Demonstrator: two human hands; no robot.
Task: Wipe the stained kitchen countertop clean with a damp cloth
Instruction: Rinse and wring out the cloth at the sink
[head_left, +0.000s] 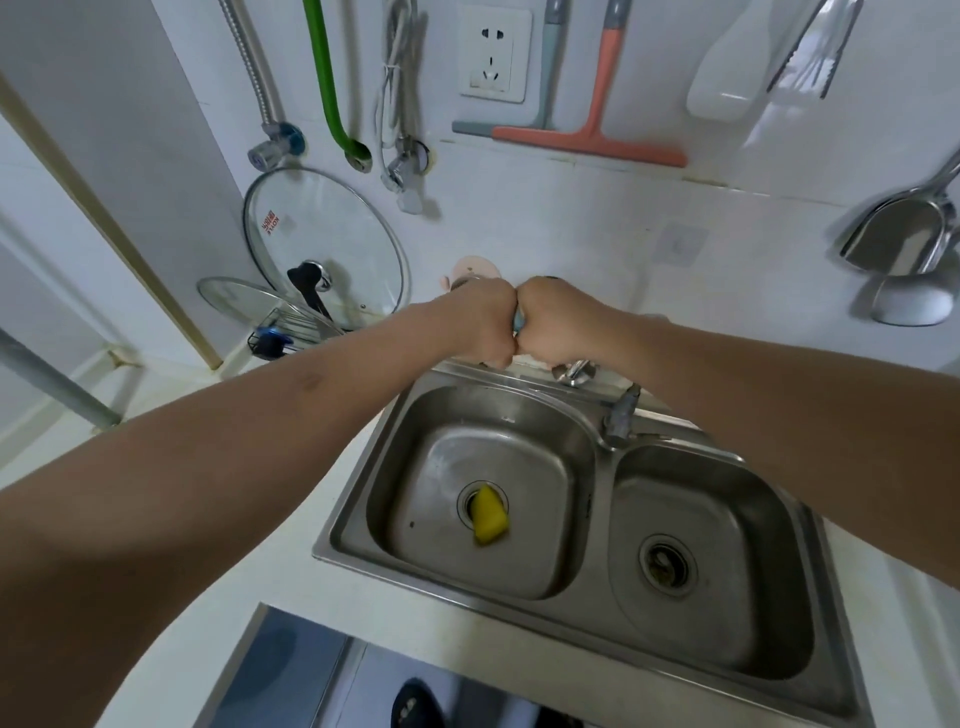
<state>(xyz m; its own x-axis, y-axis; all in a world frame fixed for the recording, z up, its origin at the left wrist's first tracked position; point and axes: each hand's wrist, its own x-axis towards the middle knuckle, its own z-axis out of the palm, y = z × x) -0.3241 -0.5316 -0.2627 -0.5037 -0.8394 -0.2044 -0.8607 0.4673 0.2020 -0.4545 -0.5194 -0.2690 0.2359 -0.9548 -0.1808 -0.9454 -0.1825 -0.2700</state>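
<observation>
- the left hand and the right hand are held out over the back edge of the sink, both curled into fists with the knuckles pressed together.
- a sliver of blue-grey cloth shows between the two fists; both sets of fingers are closed tight around it, though most of it is hidden inside the hands.
- below the fingers and nearer the person lies the left basin, with a yellow sponge resting over its drain.
- the tap stands just under the right wrist.
- the white countertop runs round the sink, below and left of the fists.
- left of the fingers, two glass lids lean against the wall.
- above the fingers an orange squeegee hangs on the tiles.
</observation>
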